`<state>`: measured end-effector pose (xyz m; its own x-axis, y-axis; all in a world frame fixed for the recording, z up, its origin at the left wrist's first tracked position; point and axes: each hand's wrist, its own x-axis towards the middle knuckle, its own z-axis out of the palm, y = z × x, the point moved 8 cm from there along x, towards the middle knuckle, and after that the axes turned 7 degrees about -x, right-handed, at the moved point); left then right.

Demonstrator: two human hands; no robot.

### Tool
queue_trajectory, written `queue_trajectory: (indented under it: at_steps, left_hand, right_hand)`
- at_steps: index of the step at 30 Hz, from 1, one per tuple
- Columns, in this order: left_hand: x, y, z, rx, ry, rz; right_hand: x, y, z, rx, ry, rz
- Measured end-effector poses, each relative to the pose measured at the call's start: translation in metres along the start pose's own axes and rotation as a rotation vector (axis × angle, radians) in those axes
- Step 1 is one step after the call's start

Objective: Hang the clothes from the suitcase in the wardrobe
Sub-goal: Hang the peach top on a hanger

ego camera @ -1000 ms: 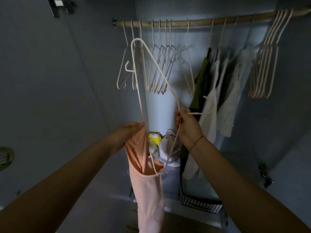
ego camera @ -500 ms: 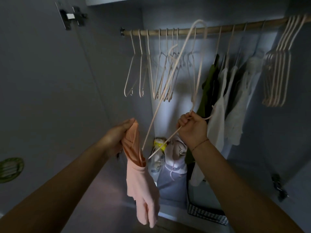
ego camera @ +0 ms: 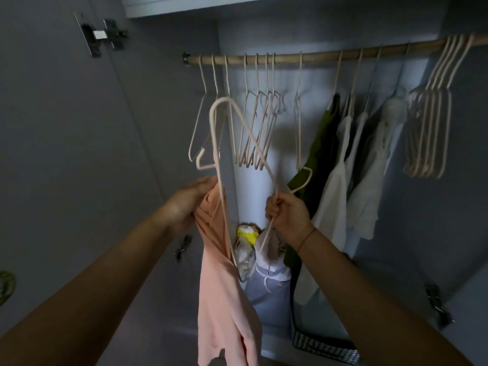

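I stand in front of the open wardrobe. My left hand (ego camera: 190, 199) grips the top of a peach garment (ego camera: 224, 299), which hangs down from it. My right hand (ego camera: 287, 215) grips the middle of a pale pink hanger (ego camera: 224, 122). One arm of the hanger loops up and down into the neck of the garment beside my left hand. The hanger's hook sticks out to the right of my right hand. The wooden rail (ego camera: 317, 55) runs across the top.
Several empty pink hangers (ego camera: 258, 128) hang at the rail's left, another bunch (ego camera: 427, 133) at the far right. A dark green garment (ego camera: 319, 149) and white garments (ego camera: 369, 180) hang between. Bags (ego camera: 266, 276) and a patterned basket (ego camera: 327, 347) sit on the wardrobe floor.
The hanger swung from pointing up toward the rail to lower and left, and one end has gone into the garment's neck. Both hands kept their grips.
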<state>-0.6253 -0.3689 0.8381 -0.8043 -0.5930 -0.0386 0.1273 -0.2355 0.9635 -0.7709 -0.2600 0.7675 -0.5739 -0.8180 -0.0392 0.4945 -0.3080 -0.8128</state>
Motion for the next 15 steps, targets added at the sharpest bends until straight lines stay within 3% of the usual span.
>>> queue_trajectory:
  at_steps: [8, 15]
  left_hand:
    - [0.006, 0.018, 0.005, -0.065, -0.072, 0.050]
    - [0.007, -0.001, 0.007, 0.004, -0.078, -0.052]
  right_hand:
    - [0.005, 0.016, -0.033, 0.012, 0.132, 0.017]
    - [0.005, -0.018, 0.012, 0.163, 0.013, -0.089]
